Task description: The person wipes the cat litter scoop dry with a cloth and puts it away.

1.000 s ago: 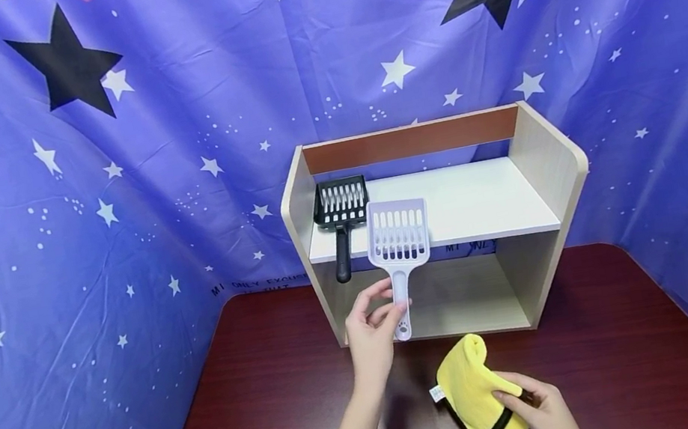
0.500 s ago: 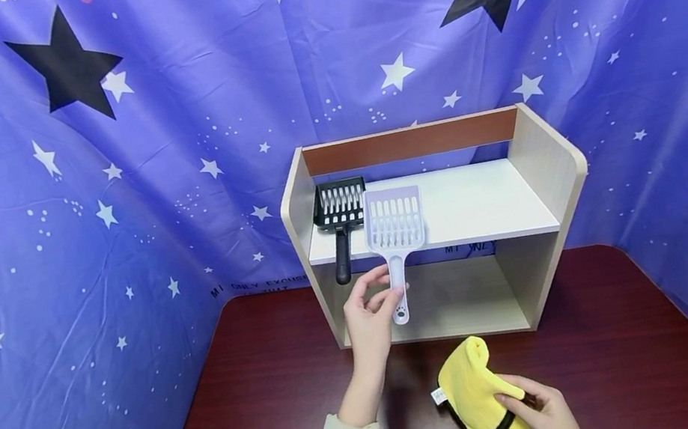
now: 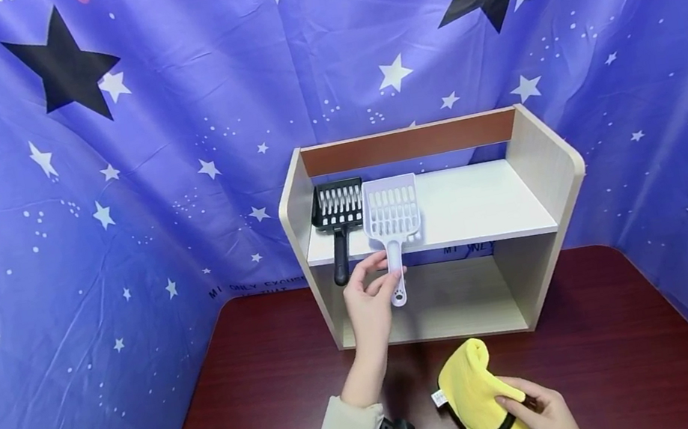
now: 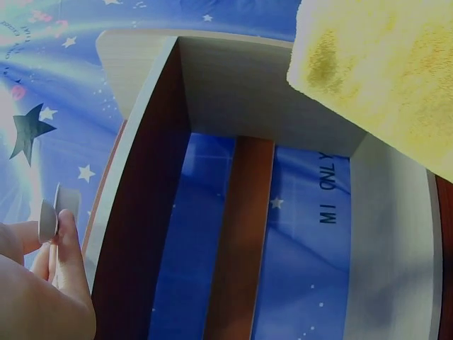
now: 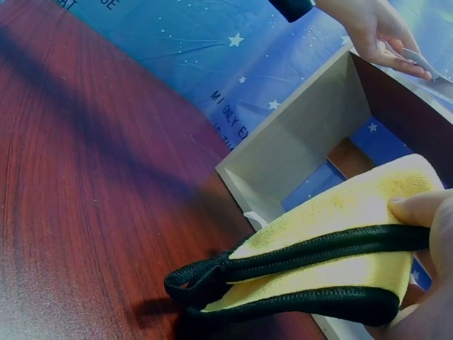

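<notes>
My left hand (image 3: pixel 370 305) pinches the handle of a pale lilac litter scoop (image 3: pixel 392 210), its slotted head over the white upper shelf. A black litter scoop (image 3: pixel 338 204) lies at that shelf's left end, its handle jutting past the front edge. The lilac head overlaps the black one's right side in the head view. Lower right, my right hand (image 3: pixel 540 409) pinches a folded yellow cloth (image 3: pixel 473 394) with black edging and a white tag. The right wrist view shows the thumb on the fluffy cloth (image 5: pixel 333 205), with a black loop at its end.
A two-tier wooden shelf unit (image 3: pixel 555 171) stands at the back of the dark red table (image 3: pixel 265 395). Its side panels rise above the upper shelf (image 3: pixel 472 204). A blue star-printed curtain (image 3: pixel 192 80) hangs behind and on both sides.
My left hand has moved forward with the lilac scoop, bringing its head further over the upper shelf, beside the black one. My right hand and the cloth have stayed nearly still.
</notes>
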A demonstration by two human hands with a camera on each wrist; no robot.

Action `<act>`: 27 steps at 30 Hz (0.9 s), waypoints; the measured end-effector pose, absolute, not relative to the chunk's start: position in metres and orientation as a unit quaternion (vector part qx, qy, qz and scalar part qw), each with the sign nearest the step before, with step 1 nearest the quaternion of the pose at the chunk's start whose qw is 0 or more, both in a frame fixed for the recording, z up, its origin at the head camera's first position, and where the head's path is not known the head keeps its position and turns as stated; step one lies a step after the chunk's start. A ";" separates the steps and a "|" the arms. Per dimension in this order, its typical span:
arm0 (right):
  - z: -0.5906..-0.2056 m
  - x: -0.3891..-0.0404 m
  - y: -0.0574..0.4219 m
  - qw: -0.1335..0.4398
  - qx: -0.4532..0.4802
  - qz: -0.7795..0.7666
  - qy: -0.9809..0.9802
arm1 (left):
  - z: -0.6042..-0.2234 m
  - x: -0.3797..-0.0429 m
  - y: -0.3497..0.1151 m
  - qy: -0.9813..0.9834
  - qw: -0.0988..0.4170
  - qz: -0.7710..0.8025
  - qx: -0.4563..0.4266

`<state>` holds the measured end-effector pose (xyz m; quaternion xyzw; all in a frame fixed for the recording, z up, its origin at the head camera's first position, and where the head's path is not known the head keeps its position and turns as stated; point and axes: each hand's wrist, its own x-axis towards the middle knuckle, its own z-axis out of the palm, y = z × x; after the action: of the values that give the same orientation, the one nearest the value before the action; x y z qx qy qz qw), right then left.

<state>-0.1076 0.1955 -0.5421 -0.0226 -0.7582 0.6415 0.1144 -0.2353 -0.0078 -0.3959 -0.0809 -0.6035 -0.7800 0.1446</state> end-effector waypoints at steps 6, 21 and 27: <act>-0.544 -0.106 0.198 0.119 -0.015 0.644 -0.755 | -0.390 -0.241 -0.003 -0.612 0.146 -0.775 -0.057; -0.543 -0.104 0.198 0.103 -0.037 0.647 -0.755 | -0.367 -0.241 0.002 -0.620 0.109 -0.776 -0.041; -0.545 -0.105 0.199 0.108 -0.026 0.658 -0.744 | -0.375 -0.249 0.005 -0.587 0.085 -0.805 -0.037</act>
<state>-0.1047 0.1989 -0.5447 -0.0265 -0.7443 0.6584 0.1084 -0.2489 0.0054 -0.3751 -0.0365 -0.5866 -0.8046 0.0846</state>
